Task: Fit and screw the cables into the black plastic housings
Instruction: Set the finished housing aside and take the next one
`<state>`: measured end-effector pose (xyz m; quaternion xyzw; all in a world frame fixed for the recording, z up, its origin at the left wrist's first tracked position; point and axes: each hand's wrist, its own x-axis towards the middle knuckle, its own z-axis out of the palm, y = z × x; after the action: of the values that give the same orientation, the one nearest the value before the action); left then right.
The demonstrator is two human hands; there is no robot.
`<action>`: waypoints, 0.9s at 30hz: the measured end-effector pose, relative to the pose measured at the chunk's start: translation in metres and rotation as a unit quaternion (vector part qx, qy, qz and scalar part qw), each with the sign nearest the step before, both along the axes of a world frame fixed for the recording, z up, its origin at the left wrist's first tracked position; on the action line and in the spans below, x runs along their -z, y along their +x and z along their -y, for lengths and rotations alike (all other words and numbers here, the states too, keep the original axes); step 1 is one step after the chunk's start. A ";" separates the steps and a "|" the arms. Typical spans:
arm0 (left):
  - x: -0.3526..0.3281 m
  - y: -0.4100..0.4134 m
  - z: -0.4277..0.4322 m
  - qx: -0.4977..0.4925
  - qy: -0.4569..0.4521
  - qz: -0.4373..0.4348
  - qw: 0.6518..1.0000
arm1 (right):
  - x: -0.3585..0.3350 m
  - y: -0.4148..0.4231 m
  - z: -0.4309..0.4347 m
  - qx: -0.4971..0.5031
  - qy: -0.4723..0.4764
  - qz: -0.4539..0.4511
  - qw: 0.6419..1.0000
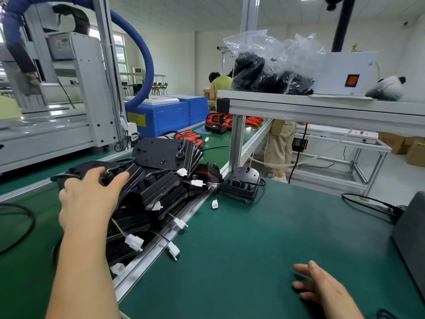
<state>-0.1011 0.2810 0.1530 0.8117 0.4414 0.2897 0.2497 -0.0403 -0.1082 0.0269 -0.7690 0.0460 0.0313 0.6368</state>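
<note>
Factory assembly floor — long green belt [253,226], aluminium-frame shelf [322,111], heap of black housings [161,155] with wired plugs, grey machine [87,88] with blue hose [148,65], bagged parts [264,72], cardboard boxes [416,153] — worker [222,85] further down line.

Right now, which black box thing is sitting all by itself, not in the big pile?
The black housing beside the aluminium post, alone on the green mat. The other housings lie heaped together under the left hand.

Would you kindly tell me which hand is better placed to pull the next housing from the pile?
Left, probably. The left hand lies on the pile of housings, pinching a cable there; the right hand rests open on the green mat, well apart from it.
</note>
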 end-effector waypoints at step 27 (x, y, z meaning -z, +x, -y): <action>-0.016 0.046 0.044 0.084 0.092 0.064 0.990 | 0.003 0.004 0.004 0.001 0.032 -0.003 0.999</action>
<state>-0.0546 0.2365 0.1689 0.8455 0.3259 0.3583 0.2250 -0.0365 -0.1121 0.0241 -0.7483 0.0479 0.0345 0.6607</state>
